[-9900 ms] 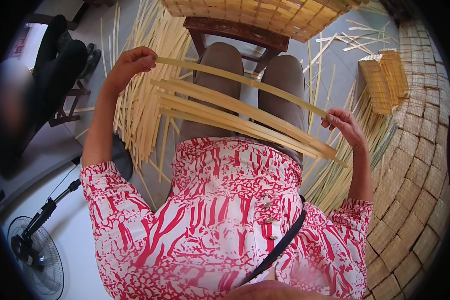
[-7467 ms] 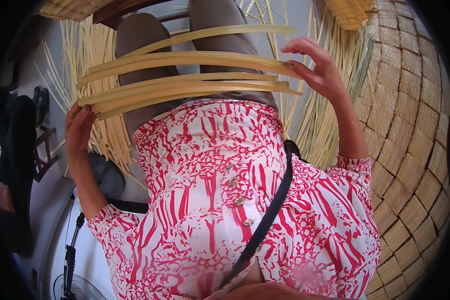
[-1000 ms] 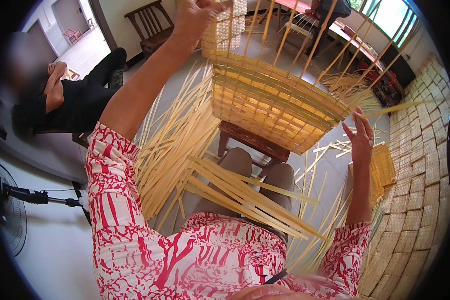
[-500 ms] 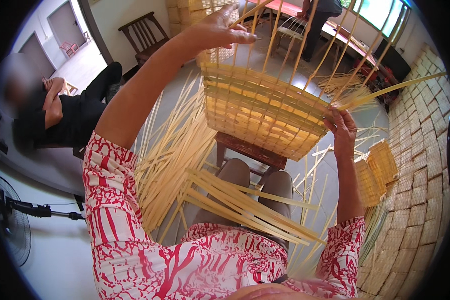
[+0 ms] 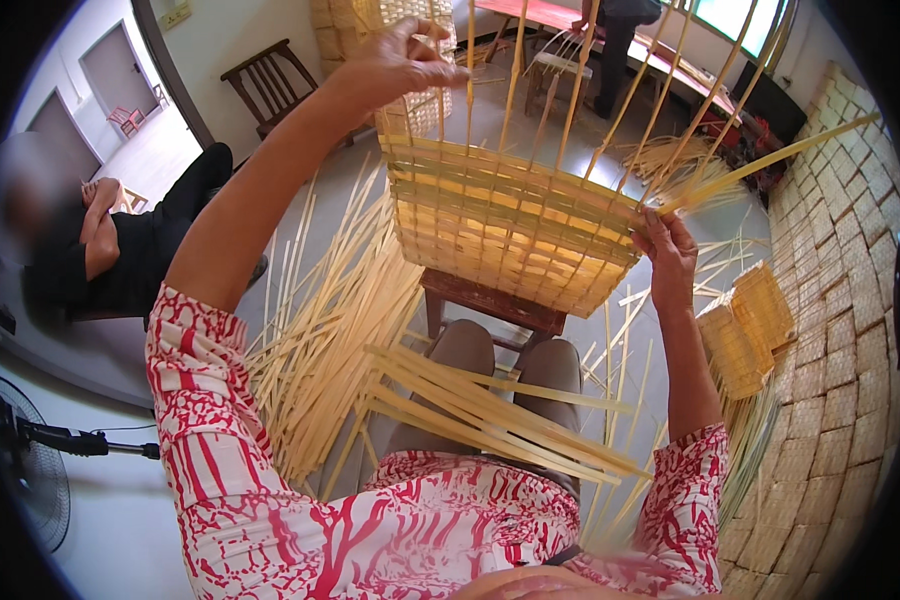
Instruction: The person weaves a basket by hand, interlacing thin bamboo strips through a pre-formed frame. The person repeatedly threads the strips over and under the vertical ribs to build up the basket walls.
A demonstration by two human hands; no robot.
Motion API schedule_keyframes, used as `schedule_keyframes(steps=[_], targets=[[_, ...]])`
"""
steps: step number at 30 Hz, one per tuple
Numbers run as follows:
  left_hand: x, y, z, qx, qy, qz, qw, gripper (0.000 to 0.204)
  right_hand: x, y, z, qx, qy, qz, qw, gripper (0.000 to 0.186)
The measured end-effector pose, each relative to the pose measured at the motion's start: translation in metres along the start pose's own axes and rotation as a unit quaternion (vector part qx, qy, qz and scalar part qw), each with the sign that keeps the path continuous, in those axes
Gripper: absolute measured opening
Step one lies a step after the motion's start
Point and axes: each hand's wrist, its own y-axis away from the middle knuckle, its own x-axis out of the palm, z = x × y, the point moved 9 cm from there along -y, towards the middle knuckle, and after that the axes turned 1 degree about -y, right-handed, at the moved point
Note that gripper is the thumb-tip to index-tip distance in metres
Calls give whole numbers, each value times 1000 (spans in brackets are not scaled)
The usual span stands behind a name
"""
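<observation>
A half-woven basket (image 5: 500,225) of flat bamboo strips rests on a dark wooden stool (image 5: 495,300) in front of my knees. Tall upright stakes (image 5: 568,85) rise from its weave. At the basket's right corner, my right hand (image 5: 667,250) pinches a long bamboo strip (image 5: 770,165) whose free end sticks out to the right. My left hand (image 5: 407,65) is raised above the left corner, its fingers apart and the fingertips close to a stake. Whether they touch it is not plain. Across my lap lie several loose bamboo strips (image 5: 490,410).
A heap of strips (image 5: 340,340) covers the floor at left. Woven pieces (image 5: 745,335) lie at right beside a tall stack of woven panels (image 5: 830,330). A seated person (image 5: 110,250) is at far left, near a fan (image 5: 30,450). Another person (image 5: 620,50) stands by a table behind.
My left hand's fingers have drawn in, and the slanting stake beside them now stands more upright. My right hand keeps its grip at the corner. The whole view has shifted slightly.
</observation>
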Motion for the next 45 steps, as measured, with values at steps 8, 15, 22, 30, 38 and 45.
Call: schedule_keyframes(steps=[8, 15, 22, 30, 38, 45], targets=[[17, 18, -52, 198, -83, 82, 973, 51, -6, -1, -6, -25, -25, -14, 999, 11], [57, -22, -47, 56, -37, 174, 982, 94, -5, 2, -6, -22, -18, -25, 999, 10], [60, -24, -118, 199, 41, 238, 950, 60, -3, 6, -1, -25, -16, -56, 998, 12], [82, -49, -115, 130, -46, 114, 984, 109, -5, 2, -11, -22, -1, -40, 999, 11], [80, -45, -113, 159, -46, 106, 981, 69, -2, 3, -9, -12, -4, -45, 999, 12], [107, -10, -144, 216, -29, 241, 946, 30, -2, 2, -5, -5, -18, -59, 998, 13]])
